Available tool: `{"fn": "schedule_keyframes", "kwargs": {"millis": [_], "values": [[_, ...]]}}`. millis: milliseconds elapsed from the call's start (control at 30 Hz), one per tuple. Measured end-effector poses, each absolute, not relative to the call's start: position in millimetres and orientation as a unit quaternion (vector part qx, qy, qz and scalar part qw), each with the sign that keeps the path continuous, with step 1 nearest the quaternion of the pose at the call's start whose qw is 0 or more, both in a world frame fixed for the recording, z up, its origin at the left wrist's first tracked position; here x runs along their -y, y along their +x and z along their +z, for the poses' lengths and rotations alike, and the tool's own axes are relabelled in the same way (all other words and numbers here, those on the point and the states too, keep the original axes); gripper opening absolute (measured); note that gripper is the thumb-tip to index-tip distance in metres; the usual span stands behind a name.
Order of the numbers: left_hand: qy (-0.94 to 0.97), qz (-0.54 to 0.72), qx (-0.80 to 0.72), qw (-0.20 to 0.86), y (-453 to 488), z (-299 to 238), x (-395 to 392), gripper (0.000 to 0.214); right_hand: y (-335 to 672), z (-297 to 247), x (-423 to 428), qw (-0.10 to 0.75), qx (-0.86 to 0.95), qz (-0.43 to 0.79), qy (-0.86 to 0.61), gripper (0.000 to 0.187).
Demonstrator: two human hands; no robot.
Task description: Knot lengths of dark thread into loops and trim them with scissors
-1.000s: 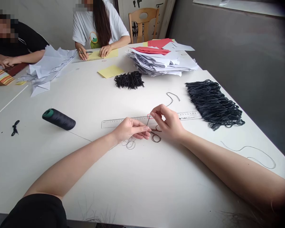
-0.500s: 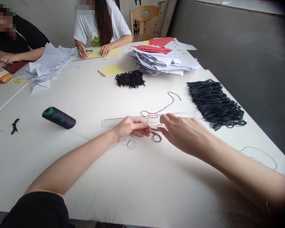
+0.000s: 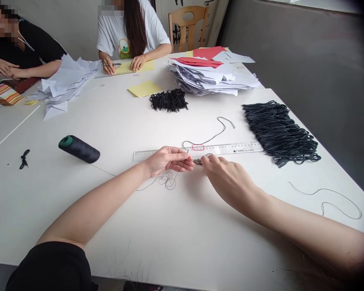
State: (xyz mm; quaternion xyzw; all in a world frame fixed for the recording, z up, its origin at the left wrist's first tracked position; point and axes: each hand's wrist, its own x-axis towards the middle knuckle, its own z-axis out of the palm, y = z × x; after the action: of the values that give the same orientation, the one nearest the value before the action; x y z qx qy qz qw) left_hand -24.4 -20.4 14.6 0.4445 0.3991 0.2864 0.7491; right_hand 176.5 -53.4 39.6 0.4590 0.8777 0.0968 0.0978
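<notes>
Your right hand (image 3: pixel 227 178) has come down onto the small scissors (image 3: pixel 197 162), fingers curled over them (whether they grip yet, I cannot tell), while your left hand (image 3: pixel 169 160) pinches the thread (image 3: pixel 213 136) just beside the ruler (image 3: pixel 239 148). That thread lies looped across the ruler, uncut, trailing back to the spool (image 3: pixel 79 148). Around you, the white tabletop (image 3: pixel 170 234) carries a black cord bundle (image 3: pixel 279 131) and a paper stack (image 3: pixel 212 76), with a person in white (image 3: pixel 145 32) at the far end.

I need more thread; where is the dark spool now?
In the head view, the dark spool lies on its side on the white table, left of the left hand and the ruler.
</notes>
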Motion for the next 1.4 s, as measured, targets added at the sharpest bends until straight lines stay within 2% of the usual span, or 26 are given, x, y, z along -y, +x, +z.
{"fn": "schedule_keyframes", "kwargs": {"millis": [267,367,500,600,733,900,1067,1400], "values": [[0.448,0.303,-0.383,0.749,-26.9,11.1,19.5,0.027,176.4,36.1,48.2,0.121,-0.889,0.118,0.426,0.026],[0.445,0.304,-0.376,0.754,-26.5,11.3,19.7,0.027,186.8,42.2,38.0,0.104,-0.887,0.106,0.436,0.026],[0.429,0.306,-0.389,0.756,-25.9,11.0,19.3,0.027,213.4,64.9,19.0,0.090,-0.878,-0.006,0.470,0.007],[0.421,0.300,-0.396,0.759,-25.0,11.1,18.9,0.028,225.6,84.5,13.6,0.091,-0.878,-0.143,0.448,0.042],[0.424,0.293,-0.406,0.755,-23.9,12.6,19.0,0.028,217.7,92.7,18.7,0.117,-0.873,-0.322,0.346,0.055],[0.433,0.278,-0.413,0.752,-24.1,15.1,19.6,0.031,200.1,78.2,16.6,0.191,-0.825,-0.423,0.321,0.057],[0.434,0.274,-0.410,0.754,-25.0,15.5,19.2,0.030,196.5,69.8,10.7,0.181,-0.794,-0.477,0.330,0.053],[0.429,0.284,-0.397,0.760,-26.2,12.6,18.4,0.025,193.3,68.9,11.2,0.151,-0.788,-0.491,0.339,0.048]]}}
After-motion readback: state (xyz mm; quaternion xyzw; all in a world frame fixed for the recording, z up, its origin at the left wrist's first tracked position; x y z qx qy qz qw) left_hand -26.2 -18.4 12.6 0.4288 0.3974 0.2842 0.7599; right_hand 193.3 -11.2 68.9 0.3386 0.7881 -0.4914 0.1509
